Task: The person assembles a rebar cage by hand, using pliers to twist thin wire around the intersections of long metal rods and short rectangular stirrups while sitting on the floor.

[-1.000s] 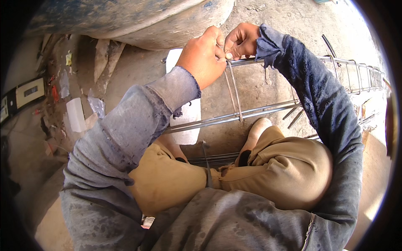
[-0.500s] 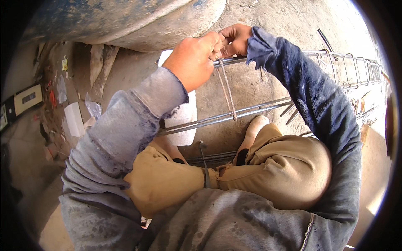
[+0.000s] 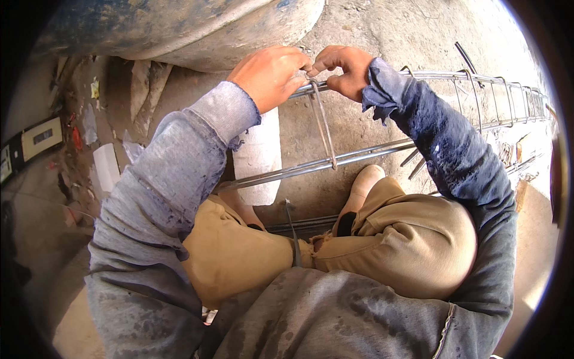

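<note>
Steel upper bars (image 3: pixel 299 92) and lower bars (image 3: pixel 371 153) cross before the knees, joined by a thin metal loop (image 3: pixel 324 128), and both hands are at its top: left hand (image 3: pixel 268 75) curled, right hand (image 3: pixel 348 69) with thumb and forefinger parted, whatever they pinch too small to tell. Watch that corner: an uneven sideways push could skew the loop along those smooth-looking bars, or a slipping fingertip could get scraped.

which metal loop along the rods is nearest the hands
The leftmost thin, brownish metal loop, its top between the bare left hand and bare right hand; the other metal loops stand farther right.
</note>
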A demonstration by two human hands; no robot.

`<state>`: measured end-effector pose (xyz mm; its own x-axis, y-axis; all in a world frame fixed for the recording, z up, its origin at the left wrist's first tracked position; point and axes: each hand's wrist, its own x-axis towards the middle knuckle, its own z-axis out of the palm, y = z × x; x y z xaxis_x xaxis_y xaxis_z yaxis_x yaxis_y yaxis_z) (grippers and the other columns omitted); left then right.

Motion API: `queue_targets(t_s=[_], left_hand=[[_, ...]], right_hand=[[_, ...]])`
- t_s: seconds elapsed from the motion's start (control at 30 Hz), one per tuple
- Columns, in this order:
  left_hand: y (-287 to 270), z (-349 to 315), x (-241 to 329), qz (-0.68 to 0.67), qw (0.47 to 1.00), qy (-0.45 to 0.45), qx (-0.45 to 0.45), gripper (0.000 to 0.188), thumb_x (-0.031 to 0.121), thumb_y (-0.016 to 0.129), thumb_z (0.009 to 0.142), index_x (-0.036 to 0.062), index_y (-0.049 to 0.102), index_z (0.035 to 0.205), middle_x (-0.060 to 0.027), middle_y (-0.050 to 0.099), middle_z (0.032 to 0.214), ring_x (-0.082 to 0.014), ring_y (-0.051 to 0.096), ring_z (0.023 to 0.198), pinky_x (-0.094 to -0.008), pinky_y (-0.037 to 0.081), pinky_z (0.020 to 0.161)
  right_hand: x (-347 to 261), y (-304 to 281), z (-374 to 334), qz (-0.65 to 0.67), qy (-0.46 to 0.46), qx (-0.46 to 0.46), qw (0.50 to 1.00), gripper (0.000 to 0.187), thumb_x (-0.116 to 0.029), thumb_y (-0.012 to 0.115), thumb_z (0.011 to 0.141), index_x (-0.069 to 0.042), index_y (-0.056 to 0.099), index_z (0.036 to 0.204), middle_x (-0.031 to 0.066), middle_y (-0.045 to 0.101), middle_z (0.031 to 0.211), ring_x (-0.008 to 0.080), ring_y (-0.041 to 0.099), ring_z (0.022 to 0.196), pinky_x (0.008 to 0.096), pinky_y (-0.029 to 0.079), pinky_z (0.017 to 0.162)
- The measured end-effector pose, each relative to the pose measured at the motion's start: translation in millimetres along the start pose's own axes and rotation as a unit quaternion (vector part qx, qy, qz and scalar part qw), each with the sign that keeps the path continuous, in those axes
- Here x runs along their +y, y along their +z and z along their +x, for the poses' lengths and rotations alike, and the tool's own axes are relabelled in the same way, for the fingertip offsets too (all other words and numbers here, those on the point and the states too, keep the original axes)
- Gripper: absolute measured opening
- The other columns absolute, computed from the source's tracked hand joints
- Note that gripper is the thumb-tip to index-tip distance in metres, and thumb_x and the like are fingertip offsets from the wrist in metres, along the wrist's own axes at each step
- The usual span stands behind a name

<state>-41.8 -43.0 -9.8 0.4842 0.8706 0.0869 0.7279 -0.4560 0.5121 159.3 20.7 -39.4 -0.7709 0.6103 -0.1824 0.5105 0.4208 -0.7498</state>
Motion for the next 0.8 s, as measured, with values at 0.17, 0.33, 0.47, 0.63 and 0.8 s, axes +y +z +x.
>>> queue_targets(t_s=[0.17, 0.33, 0.47, 0.63, 0.8], left_hand=[[-2, 1, 0, -0.025, 0.999, -0.011, -0.026, 0.028, 0.020, 0.066, 0.079, 0.0016, 0.062, 0.100, -0.0156, 0.062, 0.096, -0.0332, 0.060, 0.087, -0.0377, 0.048, 0.077], [3, 2, 5, -0.027, 0.992, -0.063, -0.103, 0.030, 0.024, 0.063, 0.082, 0.0015, 0.062, 0.102, -0.0168, 0.062, 0.094, -0.0335, 0.060, 0.086, -0.0382, 0.048, 0.075], [0, 4, 7, 0.060, 0.992, -0.037, -0.106, 0.029, 0.026, 0.060, 0.084, 0.0017, 0.061, 0.100, -0.0155, 0.062, 0.091, -0.0332, 0.059, 0.085, -0.0397, 0.048, 0.073], [-4, 8, 13, 0.135, 0.985, -0.008, -0.111, 0.023, 0.025, 0.058, 0.085, 0.0026, 0.060, 0.090, -0.0124, 0.061, 0.084, -0.0314, 0.059, 0.083, -0.0406, 0.048, 0.072], [-4, 13, 10, 0.139, 0.983, 0.078, -0.092, 0.018, 0.021, 0.058, 0.083, 0.0029, 0.059, 0.085, -0.0103, 0.056, 0.079, -0.0286, 0.058, 0.080, -0.0402, 0.048, 0.068]], right_hand=[[-5, 1, 2, 0.039, 0.061, -0.021, 0.997, 0.034, 0.005, 0.056, 0.068, -0.004, 0.066, 0.099, 0.0112, 0.060, 0.100, 0.0266, 0.058, 0.096, 0.0333, 0.045, 0.088], [-2, -4, -4, 0.034, -0.034, -0.028, 0.998, 0.044, 0.008, 0.052, 0.065, -0.007, 0.066, 0.104, 0.0106, 0.059, 0.103, 0.0267, 0.056, 0.099, 0.0325, 0.043, 0.090], [0, -4, -7, 0.043, -0.086, -0.011, 0.995, 0.047, 0.009, 0.051, 0.065, -0.009, 0.066, 0.105, 0.0103, 0.059, 0.104, 0.0262, 0.056, 0.100, 0.0324, 0.042, 0.091], [0, -10, -7, 0.057, -0.034, -0.020, 0.998, 0.044, 0.007, 0.055, 0.069, -0.009, 0.064, 0.109, 0.0090, 0.059, 0.105, 0.0231, 0.057, 0.097, 0.0321, 0.046, 0.087], [1, -43, -20, 0.030, 0.020, 0.041, 0.999, 0.036, 0.002, 0.057, 0.078, -0.010, 0.062, 0.112, 0.0059, 0.061, 0.106, 0.0169, 0.055, 0.095, 0.0314, 0.049, 0.085]])
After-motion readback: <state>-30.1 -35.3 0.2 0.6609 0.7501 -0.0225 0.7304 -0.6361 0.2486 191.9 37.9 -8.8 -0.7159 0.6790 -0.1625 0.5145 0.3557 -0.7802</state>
